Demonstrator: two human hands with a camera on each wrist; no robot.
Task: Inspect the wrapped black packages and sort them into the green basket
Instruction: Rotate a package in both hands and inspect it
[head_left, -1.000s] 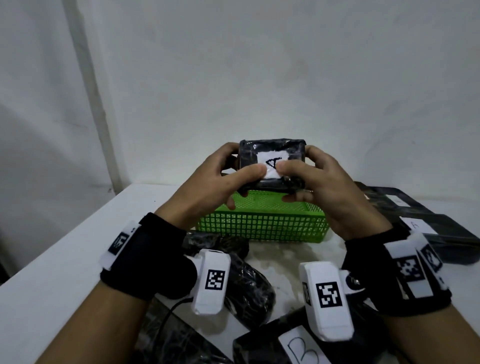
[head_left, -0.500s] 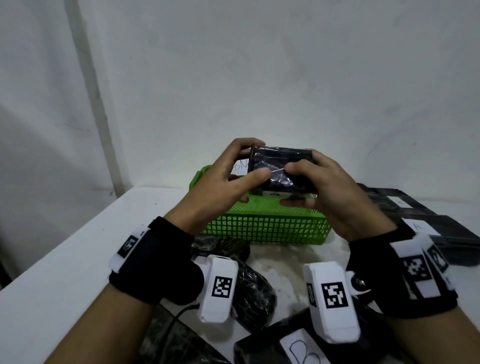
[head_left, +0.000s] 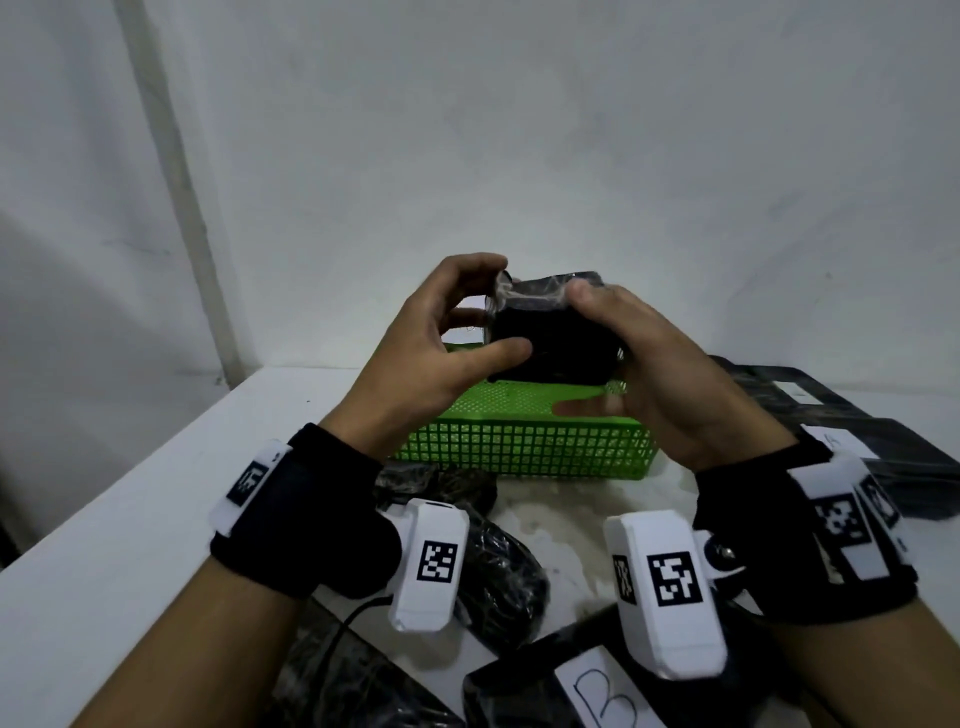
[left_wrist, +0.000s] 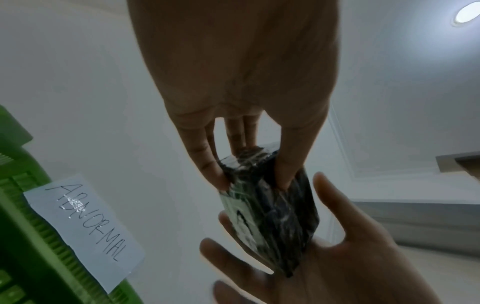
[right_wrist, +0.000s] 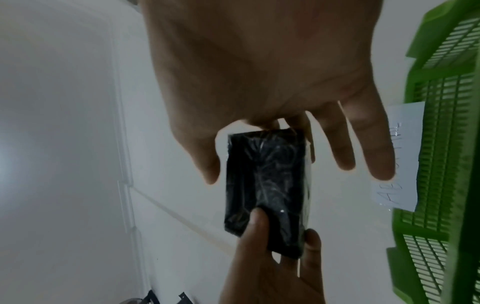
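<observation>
A small black package (head_left: 550, 338) wrapped in shiny film is held in the air above the green basket (head_left: 519, 447). My left hand (head_left: 488, 312) pinches its left end between thumb and fingertips. My right hand (head_left: 623, 353) grips the right end, thumb on top and fingers underneath. In the left wrist view the package (left_wrist: 270, 205) shows a white label on its lower face, with the left fingers (left_wrist: 207, 164) on its end. The right wrist view shows the package's (right_wrist: 265, 185) dark face. A paper label reading ABNORMAL (left_wrist: 85, 226) is taped to the basket (right_wrist: 441, 144).
Several more black packages lie on the white table (head_left: 130, 493): a bundle (head_left: 498, 571) under my wrists, one marked B (head_left: 597, 696) at the front, and flat ones (head_left: 831, 415) at the right. A white wall stands close behind the basket.
Both hands have turned the package over. Its white label, which faced me one second ago, now faces down and away, and a plain dark face is toward me.
</observation>
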